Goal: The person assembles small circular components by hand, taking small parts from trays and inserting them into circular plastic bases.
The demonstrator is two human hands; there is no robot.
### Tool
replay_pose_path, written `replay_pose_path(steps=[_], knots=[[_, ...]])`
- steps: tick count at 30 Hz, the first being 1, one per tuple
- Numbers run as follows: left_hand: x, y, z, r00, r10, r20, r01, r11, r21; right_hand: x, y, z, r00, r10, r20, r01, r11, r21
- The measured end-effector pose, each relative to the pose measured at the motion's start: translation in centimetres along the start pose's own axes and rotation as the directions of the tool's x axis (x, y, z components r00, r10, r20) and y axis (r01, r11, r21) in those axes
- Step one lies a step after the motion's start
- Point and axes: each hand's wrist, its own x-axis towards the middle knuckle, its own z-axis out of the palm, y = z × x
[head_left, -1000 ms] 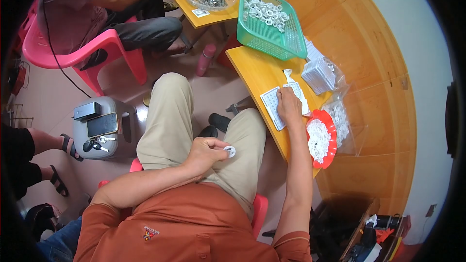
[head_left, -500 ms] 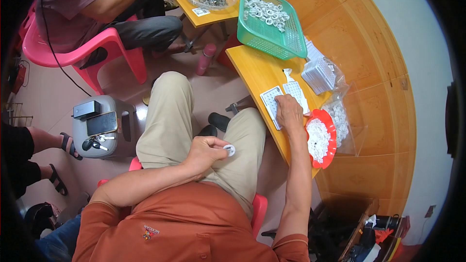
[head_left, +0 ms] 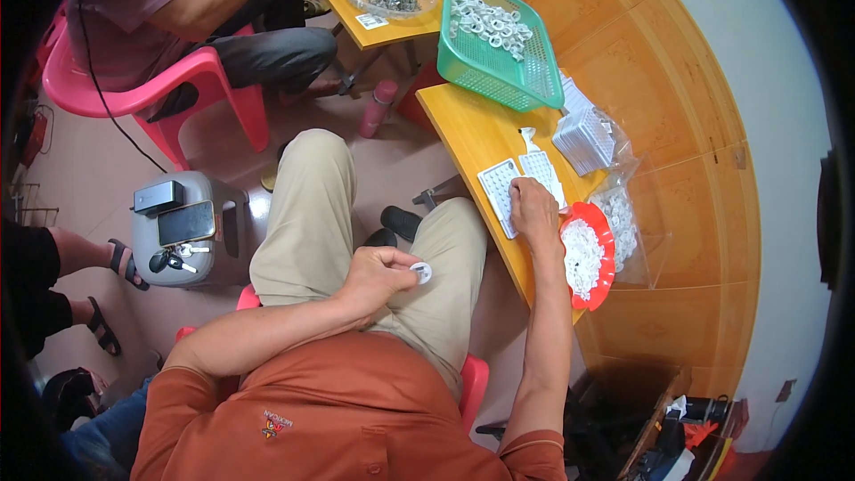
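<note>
Over my lap, my left hand (head_left: 378,278) pinches a small round white plastic piece (head_left: 422,273) with a dark mark at its middle. My right hand (head_left: 534,209) reaches to the yellow table, its fingertips down at the right edge of a white tray (head_left: 497,185) with rows of small dimples. Whether those fingers hold a tiny part is hidden. A second white tray (head_left: 538,166) lies just beyond it. Beside my right wrist stands a red scalloped bowl (head_left: 608,245) full of small white parts (head_left: 582,258).
A green basket (head_left: 499,89) of white rings stands at the table's far end. Stacked white trays (head_left: 583,141) and a bag of white parts (head_left: 619,223) lie along the wall side. A grey stool (head_left: 209,267) bears a phone and keys. Another person (head_left: 134,18) sits at upper left.
My right hand has shifted very slightly at the tray's edge. My left hand keeps its pinch on the round piece, almost still.
</note>
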Motion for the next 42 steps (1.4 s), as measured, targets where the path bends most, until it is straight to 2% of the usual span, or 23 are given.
replay_pose_path(steps=[1, 4, 5, 7, 10, 13, 16, 20, 23, 32, 35, 38, 42], knots=[[0.0, 0.0, -0.1, 1.0, 0.005, -0.001, -0.005, 1.0, 0.0, 0.0, -0.2, 0.0, 1.0, -0.003, -0.02, 0.003, 1.0, -0.01], [0.0, 0.0, -0.2, 1.0, -0.02, 0.001, 0.02, 1.0, 0.016, -0.6, -2.5, -1.2, 0.989, 0.009, -0.15, 0.013, 0.989, 0.15], [0.2, 0.0, -0.3, 1.0, -0.005, -0.001, 0.005, 1.0, 0.015, -1.2, -4.1, -1.9, 0.986, 0.127, -0.107, -0.087, 0.944, 0.319], [0.5, -0.5, -0.4, 1.0, 0.009, -0.007, -0.009, 1.0, 0.012, -3.2, -8.1, -3.0, 0.941, 0.335, 0.053, -0.298, 0.74, 0.603], [0.3, -0.3, -0.4, 1.0, 0.021, 0.003, -0.021, 0.999, -0.049, -6.8, -12.3, -3.0, 0.973, 0.202, 0.111, -0.214, 0.616, 0.758], [0.0, 0.2, -0.4, 0.999, 0.038, -0.007, -0.038, 0.997, -0.062, -8.8, -15.8, -3.0, 0.983, 0.145, 0.114, -0.176, 0.558, 0.811], [-0.2, 0.3, -0.4, 0.999, 0.039, -0.013, -0.04, 0.995, -0.095, -9.9, -17.1, -2.1, 0.976, 0.175, 0.127, -0.2, 0.503, 0.841], [-0.2, 0.2, -0.4, 0.999, 0.031, -0.018, -0.033, 0.995, -0.093, -10.5, -17.2, -0.9, 0.984, 0.166, 0.066, -0.142, 0.502, 0.853], [-0.1, 0.1, -0.4, 0.999, 0.038, -0.021, -0.039, 0.995, -0.095, -10.7, -17.1, -1.0, 0.977, 0.193, 0.091, -0.181, 0.524, 0.832], [0.0, -0.1, -0.5, 1.0, 0.013, -0.007, -0.014, 0.991, -0.134, -11.6, -15.7, 1.5, 0.967, 0.187, 0.172, -0.217, 0.255, 0.942], [0.1, -0.3, -0.5, 1.0, 0.012, -0.006, -0.012, 0.991, -0.132, -11.6, -15.9, 1.5, 0.964, 0.184, 0.193, -0.23, 0.206, 0.951], [0.1, -0.3, -0.5, 1.0, 0.009, -0.012, -0.011, 0.992, -0.129, -11.7, -16.3, 1.6, 0.959, 0.206, 0.196, -0.234, 0.18, 0.955], [-0.1, -0.2, -0.3, 1.0, 0.008, -0.023, -0.012, 0.987, -0.163, -11.8, -16.7, 1.3, 0.965, 0.206, 0.161, -0.209, 0.236, 0.949]])
